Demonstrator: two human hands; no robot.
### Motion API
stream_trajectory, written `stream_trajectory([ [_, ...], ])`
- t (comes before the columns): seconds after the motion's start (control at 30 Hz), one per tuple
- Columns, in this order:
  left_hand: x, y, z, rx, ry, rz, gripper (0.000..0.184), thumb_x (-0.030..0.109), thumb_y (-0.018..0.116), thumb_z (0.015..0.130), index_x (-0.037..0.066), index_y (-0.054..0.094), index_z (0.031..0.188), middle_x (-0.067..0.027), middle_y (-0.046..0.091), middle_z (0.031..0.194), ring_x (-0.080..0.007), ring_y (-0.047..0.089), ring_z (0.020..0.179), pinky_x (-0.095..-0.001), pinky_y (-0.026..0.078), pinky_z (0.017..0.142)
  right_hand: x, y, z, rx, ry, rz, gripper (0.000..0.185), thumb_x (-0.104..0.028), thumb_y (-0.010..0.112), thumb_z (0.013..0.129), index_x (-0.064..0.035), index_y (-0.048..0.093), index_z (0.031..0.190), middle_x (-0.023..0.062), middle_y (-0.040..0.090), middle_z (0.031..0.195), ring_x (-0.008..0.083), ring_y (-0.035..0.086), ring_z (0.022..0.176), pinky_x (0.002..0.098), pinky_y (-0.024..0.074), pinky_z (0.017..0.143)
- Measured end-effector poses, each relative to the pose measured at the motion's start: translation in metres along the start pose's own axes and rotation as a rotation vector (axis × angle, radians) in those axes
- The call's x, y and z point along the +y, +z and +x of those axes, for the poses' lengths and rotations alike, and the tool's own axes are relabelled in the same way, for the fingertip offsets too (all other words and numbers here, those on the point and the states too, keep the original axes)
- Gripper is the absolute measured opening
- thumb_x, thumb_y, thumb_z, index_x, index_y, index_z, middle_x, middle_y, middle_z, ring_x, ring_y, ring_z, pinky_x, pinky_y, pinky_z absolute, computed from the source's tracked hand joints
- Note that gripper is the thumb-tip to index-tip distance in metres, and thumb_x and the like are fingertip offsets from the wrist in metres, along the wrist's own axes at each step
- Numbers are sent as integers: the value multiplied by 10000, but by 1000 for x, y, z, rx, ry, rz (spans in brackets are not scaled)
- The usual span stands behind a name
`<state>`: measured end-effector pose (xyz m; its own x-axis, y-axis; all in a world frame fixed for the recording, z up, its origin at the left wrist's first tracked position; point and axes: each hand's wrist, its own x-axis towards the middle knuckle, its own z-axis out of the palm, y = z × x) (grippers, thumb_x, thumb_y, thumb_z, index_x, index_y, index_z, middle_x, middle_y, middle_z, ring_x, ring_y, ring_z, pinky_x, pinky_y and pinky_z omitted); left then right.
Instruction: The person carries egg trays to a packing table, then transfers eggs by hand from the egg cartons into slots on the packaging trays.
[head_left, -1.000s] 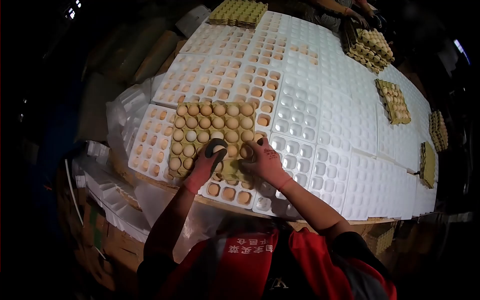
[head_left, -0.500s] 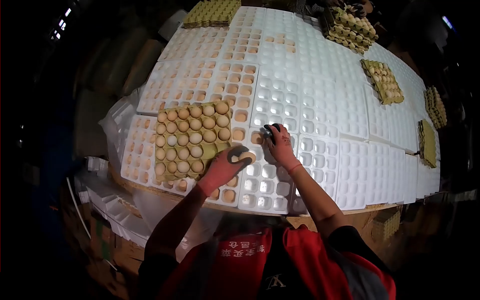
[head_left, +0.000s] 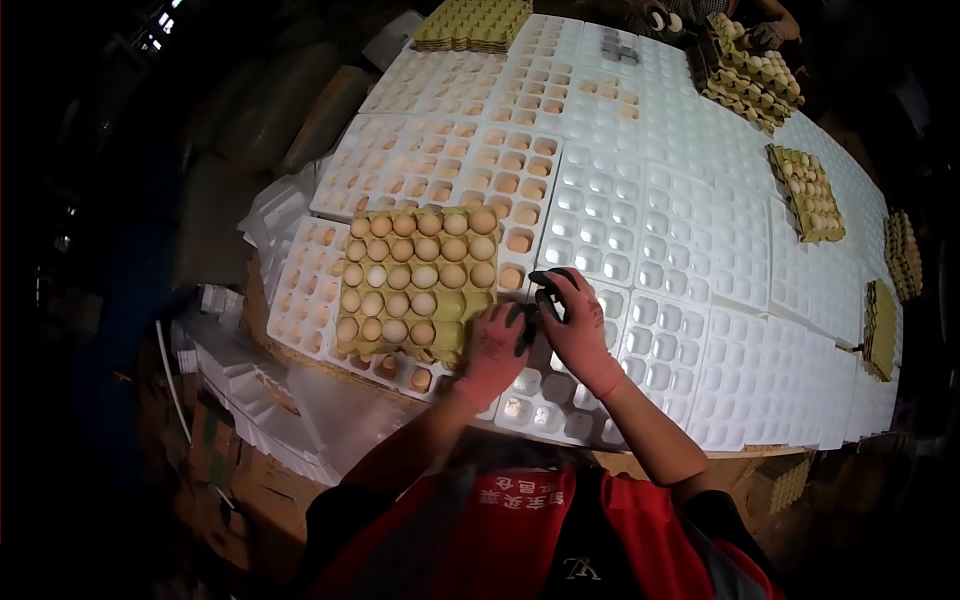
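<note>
My left hand (head_left: 501, 345), in a pink glove with dark fingertips, is curled over the white foam egg trays just right of the pulp egg tray (head_left: 463, 303). Whatever its fingers close on is hidden. Beside it my right hand (head_left: 580, 335), gloved alike, bends its fingers and thumb toward the left fingertips; its grip is hidden too. Brown eggs (head_left: 428, 250) fill most of the pulp tray, with bare cups at its lower right. An egg (head_left: 511, 277) sits in a foam cell just left of my right fingertips. The foam tray (head_left: 548, 388) under my hands has bare cells near me.
More foam trays (head_left: 680, 255) cover the table, several on the left holding eggs. Stacked pulp trays (head_left: 475, 25) stand at the back left. Another person's gloved hand (head_left: 768, 36) is by egg-filled pulp trays (head_left: 750, 85) at the back right. Plastic sheeting (head_left: 330, 410) hangs at the near left edge.
The view has shifted, so the table appears farther right. My left hand, which held an egg, has come up close to my right hand; that egg no longer shows.
</note>
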<state>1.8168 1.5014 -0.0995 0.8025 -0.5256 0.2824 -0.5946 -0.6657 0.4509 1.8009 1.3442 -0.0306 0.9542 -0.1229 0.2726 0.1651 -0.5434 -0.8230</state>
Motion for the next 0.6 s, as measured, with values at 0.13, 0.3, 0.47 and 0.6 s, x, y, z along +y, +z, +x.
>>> stream_trajectory([
  [0.13, -87, -63, 16, 38, -202, 242, 374, 107, 676, 801, 72, 607, 1168, -132, 608, 1074, -355, 567, 1022, -455, 444, 903, 28, 96, 40, -277, -370, -590, 516, -43, 639, 752, -35, 526, 1255, 171, 555, 1120, 333, 585, 946, 434, 477, 820],
  [0.3, -118, -69, 46, -246, 40, 391, 444, 166, 721, 802, 74, 582, 1214, -118, 617, 1082, -325, 591, 1010, -427, 461, 890, 20, 66, 65, -95, 65, -80, 349, -201, 699, 826, -43, 622, 1127, 139, 641, 1043, 327, 662, 892, 412, 528, 772],
  [0.47, -162, -66, 55, -43, -521, -965, 378, 189, 766, 825, 40, 589, 1125, -127, 647, 992, -297, 635, 899, -384, 503, 770, 24, 80, 103, -285, 100, -397, 382, -217, 670, 861, -68, 617, 1210, 169, 610, 1033, 312, 646, 952, 427, 535, 812],
  [0.6, -134, -76, 83, -131, -103, -21, 380, 225, 758, 844, 58, 600, 1147, -117, 667, 1029, -282, 650, 905, -366, 518, 801, 25, 92, 115, -335, -52, -589, 472, -232, 731, 787, -69, 567, 1199, 166, 605, 1012, 326, 650, 944, 439, 536, 802],
])
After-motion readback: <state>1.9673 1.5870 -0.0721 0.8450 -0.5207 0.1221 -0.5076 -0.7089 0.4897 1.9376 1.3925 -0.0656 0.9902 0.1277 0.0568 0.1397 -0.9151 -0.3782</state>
